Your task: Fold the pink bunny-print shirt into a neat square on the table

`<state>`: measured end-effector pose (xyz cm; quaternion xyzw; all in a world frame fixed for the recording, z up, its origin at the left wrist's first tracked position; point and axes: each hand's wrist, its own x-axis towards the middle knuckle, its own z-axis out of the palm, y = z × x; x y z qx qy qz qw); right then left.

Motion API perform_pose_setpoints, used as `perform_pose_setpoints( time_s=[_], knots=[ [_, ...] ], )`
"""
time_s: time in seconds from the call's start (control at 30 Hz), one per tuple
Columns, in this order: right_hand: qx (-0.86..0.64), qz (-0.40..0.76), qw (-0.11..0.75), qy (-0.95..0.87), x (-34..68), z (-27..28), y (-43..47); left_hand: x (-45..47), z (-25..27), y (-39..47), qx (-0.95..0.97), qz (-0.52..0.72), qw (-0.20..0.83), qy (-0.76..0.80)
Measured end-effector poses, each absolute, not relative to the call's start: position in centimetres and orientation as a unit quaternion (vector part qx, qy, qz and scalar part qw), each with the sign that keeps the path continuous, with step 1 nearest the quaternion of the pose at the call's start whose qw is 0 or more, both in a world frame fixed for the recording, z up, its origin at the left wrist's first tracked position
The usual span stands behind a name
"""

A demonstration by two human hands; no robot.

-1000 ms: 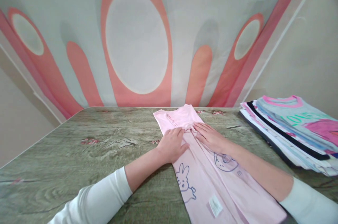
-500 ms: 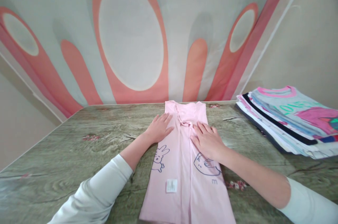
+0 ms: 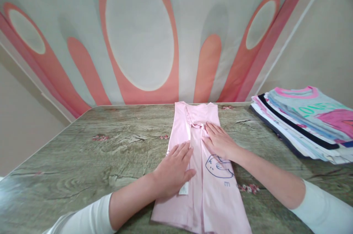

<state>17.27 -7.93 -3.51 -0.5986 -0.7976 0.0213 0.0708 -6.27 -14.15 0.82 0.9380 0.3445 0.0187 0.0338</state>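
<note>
A pink shirt (image 3: 220,204) lies lengthwise before me, both sides folded in to the middle so that their edges run side by side down its length. Blue line drawings show on it, and a white care label (image 3: 184,189) peeks out beneath my left hand. My left hand (image 3: 176,169) rests flat on the left panel, fingers stretched, covering most of the rabbit drawing. Farther up, my right hand (image 3: 219,140) lies flat on the right panel, just below the neckline. Neither hand grips the cloth.
A stack of folded clothes (image 3: 300,127) sits at the right, a grey shirt with a pink collar on top. The wood-patterned table (image 3: 110,160) ends at a far edge, against a wall hanging (image 3: 140,32) with pink and white shapes.
My left hand has slid down the shirt toward me, from near the neckline to over the rabbit drawing and label. My right hand stays in almost the same place. The view has shifted slightly.
</note>
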Motion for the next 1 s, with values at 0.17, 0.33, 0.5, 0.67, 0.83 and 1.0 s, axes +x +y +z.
perform_pose_setpoints(
  time_s=[0.17,0.33,0.5,0.67,0.83,1.0],
  knots=[
    [-0.603,0.019,0.062,-0.795,17.3,-3.5,-7.3,-7.0,1.2,-15.9,0.943,0.018,0.048,0.328],
    [-0.603,0.016,0.065,-0.795,17.2,-3.5,-5.8,-7.2,1.1,-14.6,0.944,0.013,0.042,0.328],
    [-0.606,0.009,0.073,-0.792,17.5,-3.5,-4.2,-6.7,1.3,-13.6,0.94,0.034,0.04,0.337],
    [-0.601,0.004,0.081,-0.795,17.8,-3.4,-3.7,-5.2,2.7,-14.3,0.958,0.055,0.009,0.282],
    [-0.603,0.006,0.078,-0.794,17.9,-3.4,-3.6,-3.2,3.5,-13.6,0.974,0.012,-0.075,0.213],
    [-0.601,0.002,0.086,-0.794,17.9,-3.6,-3.5,-2.1,2.6,-12.7,0.978,0.051,-0.118,0.164]
  ],
)
